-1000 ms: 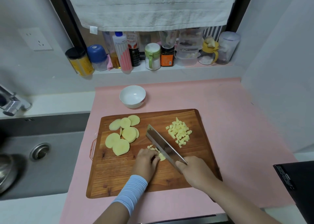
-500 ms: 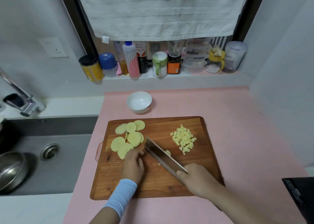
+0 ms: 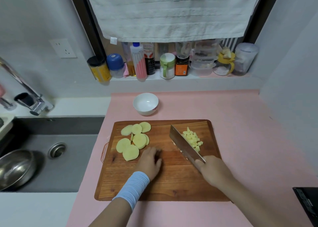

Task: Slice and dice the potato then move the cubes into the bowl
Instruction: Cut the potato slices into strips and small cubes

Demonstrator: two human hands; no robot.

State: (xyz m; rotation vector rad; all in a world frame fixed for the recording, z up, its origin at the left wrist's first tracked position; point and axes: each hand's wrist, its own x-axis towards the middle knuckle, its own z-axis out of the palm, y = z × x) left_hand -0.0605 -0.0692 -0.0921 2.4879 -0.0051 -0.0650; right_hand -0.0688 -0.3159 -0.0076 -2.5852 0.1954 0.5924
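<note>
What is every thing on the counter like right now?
board, flat on the pink mat.
bowl, upright, empty.
potato slices, round, not diced yet, on the board's left side.
knife, gripped by the right hand.
potato cubes, diced, piled right of the knife.
left hand, resting on the board, holding nothing.

Right hand [image 3: 213, 170] holds cleaver [image 3: 184, 144] beside potato cubes [image 3: 192, 138] on board [image 3: 172, 183].

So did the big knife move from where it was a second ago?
Yes. The knife slid right across the cutting board, from the middle to against the cube pile.
</note>
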